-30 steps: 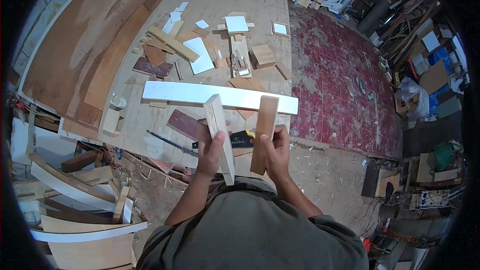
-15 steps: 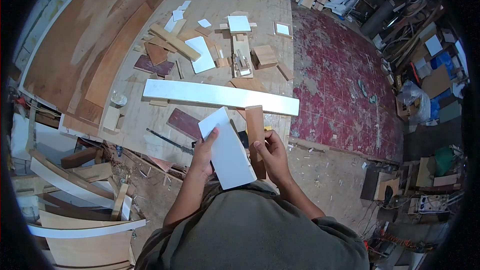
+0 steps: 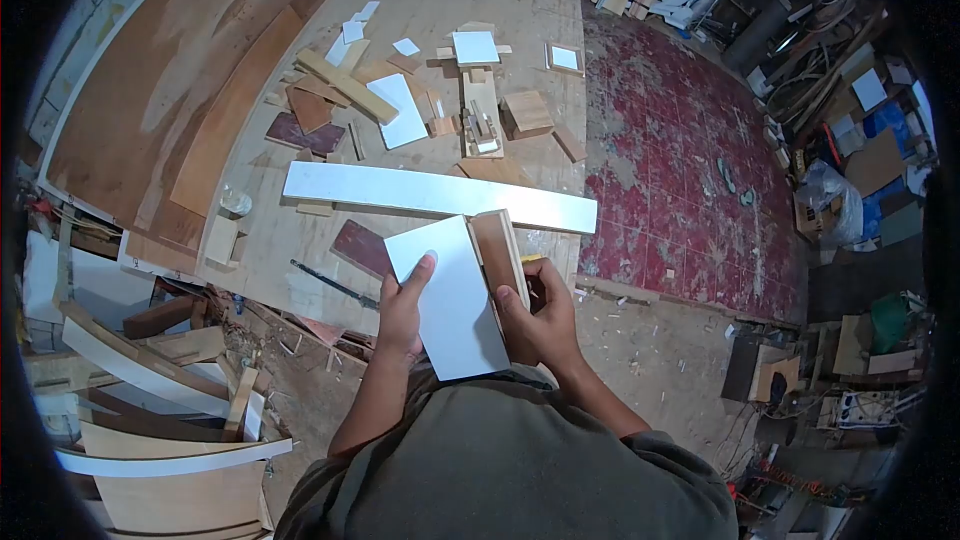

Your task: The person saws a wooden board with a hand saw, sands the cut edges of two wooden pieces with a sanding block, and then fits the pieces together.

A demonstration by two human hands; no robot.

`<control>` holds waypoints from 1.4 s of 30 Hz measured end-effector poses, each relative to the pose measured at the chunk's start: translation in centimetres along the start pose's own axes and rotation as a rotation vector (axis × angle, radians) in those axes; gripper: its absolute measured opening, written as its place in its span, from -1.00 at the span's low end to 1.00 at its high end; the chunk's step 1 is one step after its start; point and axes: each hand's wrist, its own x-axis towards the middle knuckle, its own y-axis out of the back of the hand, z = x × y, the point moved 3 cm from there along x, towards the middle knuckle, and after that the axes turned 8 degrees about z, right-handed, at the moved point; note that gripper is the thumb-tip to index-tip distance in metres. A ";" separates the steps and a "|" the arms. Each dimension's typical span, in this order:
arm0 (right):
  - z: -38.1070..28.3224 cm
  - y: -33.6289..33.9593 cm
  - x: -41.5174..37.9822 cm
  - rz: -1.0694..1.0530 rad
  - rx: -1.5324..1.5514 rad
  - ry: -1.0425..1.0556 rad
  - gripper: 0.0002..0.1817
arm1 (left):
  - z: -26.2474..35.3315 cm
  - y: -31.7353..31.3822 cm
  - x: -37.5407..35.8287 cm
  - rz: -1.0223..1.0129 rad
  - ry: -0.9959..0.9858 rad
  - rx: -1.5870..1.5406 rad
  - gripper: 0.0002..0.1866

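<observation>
My left hand (image 3: pixel 402 310) is closed on a white-faced board (image 3: pixel 450 305), its thumb lying across the white face and its fingers out of sight underneath. Against the board's right edge leans a narrow brown wooden piece (image 3: pixel 497 255) with a pale edge, tilted. My right hand (image 3: pixel 540 315) grips this brown piece, thumb on its face and fingers behind. Both pieces are held close to my body, over the near edge of the workbench. Just beyond them a long white strip (image 3: pixel 440 194) lies across the bench.
Offcuts, white panels and a wooden block (image 3: pixel 527 113) are scattered over the workbench (image 3: pixel 400 0). A dark thin tool (image 3: pixel 335 283) and a maroon board (image 3: pixel 362 248) lie at left. Curved white-edged pieces (image 3: pixel 175 460) stand at lower left; the red floor (image 3: pixel 670 170) is right of the bench.
The brown piece has tilted, showing its pale edge, and now sits against the white board. The white board has turned slightly and shifted left.
</observation>
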 end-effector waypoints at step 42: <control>-0.3 0.7 -0.6 -0.093 0.310 -0.156 -0.56 | 1.0 -2.9 -1.8 0.027 0.093 0.069 -0.49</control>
